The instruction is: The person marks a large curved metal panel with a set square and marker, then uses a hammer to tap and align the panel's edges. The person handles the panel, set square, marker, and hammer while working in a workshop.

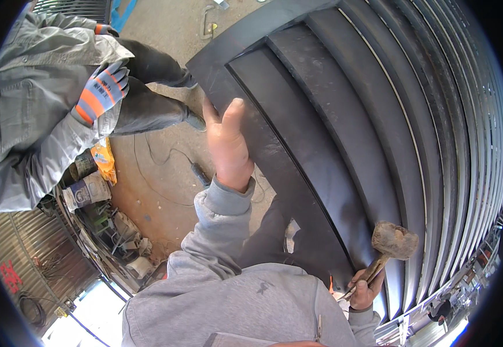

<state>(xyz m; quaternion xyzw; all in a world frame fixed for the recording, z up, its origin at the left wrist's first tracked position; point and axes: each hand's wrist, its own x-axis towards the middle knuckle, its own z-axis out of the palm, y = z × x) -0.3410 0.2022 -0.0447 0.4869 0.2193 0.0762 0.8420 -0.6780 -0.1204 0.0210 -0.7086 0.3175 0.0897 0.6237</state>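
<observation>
A large dark louvred metal panel [286, 168] with long slanted slats fills the view from the middle to the right. My left hand [228, 144] is at its left frame edge, thumb on the front face and the other fingers mostly hidden behind the edge. Lower right, my right hand [364, 292] is closed around the handle of a mallet [395, 240]. The mallet's blocky head looks brown and worn, and it is in front of the lower slats. Whether the head touches them I cannot tell.
At the left stands a co-worker [37, 98] in a grey jacket; one glove [102, 92] is grey with orange stripes. A power tool [199, 173] with a cord lies on the floor. A white bucket [86, 192], an orange-yellow bag [104, 159] and scrap are piled at lower left.
</observation>
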